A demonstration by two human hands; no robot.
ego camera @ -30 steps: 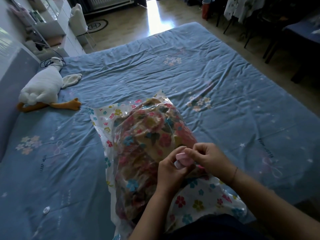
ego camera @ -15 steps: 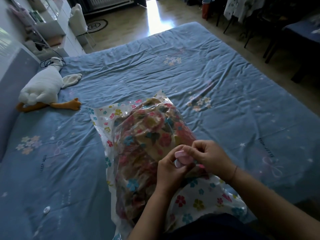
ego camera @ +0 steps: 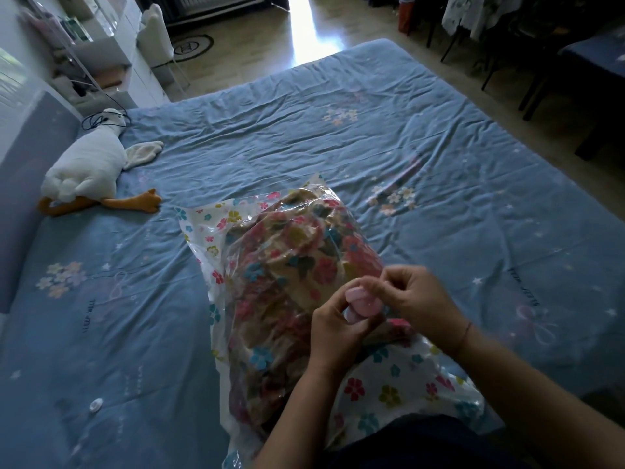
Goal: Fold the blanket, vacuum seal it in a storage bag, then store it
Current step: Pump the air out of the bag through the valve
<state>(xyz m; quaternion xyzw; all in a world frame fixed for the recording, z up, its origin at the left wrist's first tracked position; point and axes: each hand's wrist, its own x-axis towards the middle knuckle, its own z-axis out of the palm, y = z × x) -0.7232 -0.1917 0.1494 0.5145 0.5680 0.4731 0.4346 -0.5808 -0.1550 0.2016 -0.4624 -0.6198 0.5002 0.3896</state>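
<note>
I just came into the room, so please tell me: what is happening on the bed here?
A person is packing a flowered blanket into a clear storage bag that lies on the bed. The blanket is already inside. Both hands, left hand and right hand, hold a small pink valve cap on the bag.

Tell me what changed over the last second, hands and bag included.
Almost nothing. The right hand shifted slightly up and left over the pink valve cap; the left hand keeps holding it from below. Nothing was let go. The storage bag, the blanket inside and the plush goose stayed put.
</note>
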